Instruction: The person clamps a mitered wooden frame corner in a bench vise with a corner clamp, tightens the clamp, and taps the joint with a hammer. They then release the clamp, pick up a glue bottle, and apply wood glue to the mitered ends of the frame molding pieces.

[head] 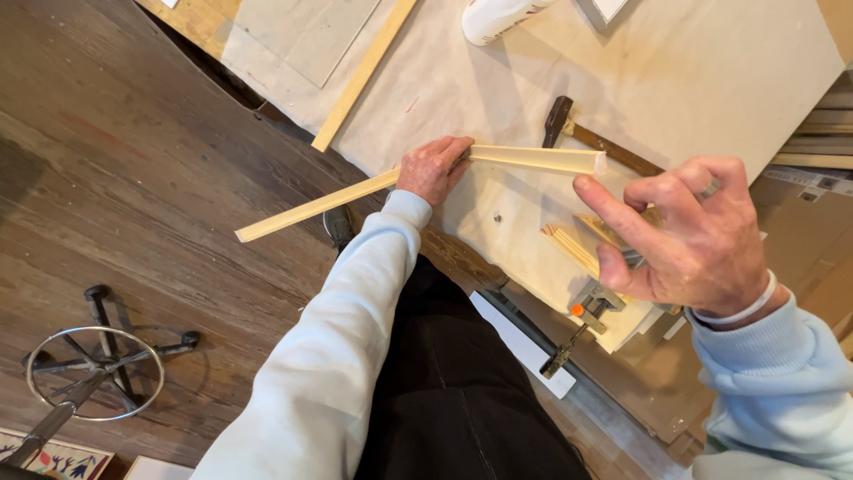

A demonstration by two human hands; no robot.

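Note:
My left hand (433, 168) grips a long pale wooden moulding strip (533, 158) near its middle, holding it level over the workbench. One end of the strip reaches out over the floor at the left, the other ends close to my right hand. My right hand (693, 233) hovers open just past that end, fingers spread, holding nothing. Beneath it lie several short cut moulding pieces (573, 246) and a metal clamp with an orange knob (588, 307).
A hammer (586, 133) lies on the paper-covered bench (711, 80). Another long wood strip (364, 73), a grey board (306, 36) and a white bottle (498, 16) sit farther back. A stool base (93, 369) stands on the wooden floor (133, 178) at the left.

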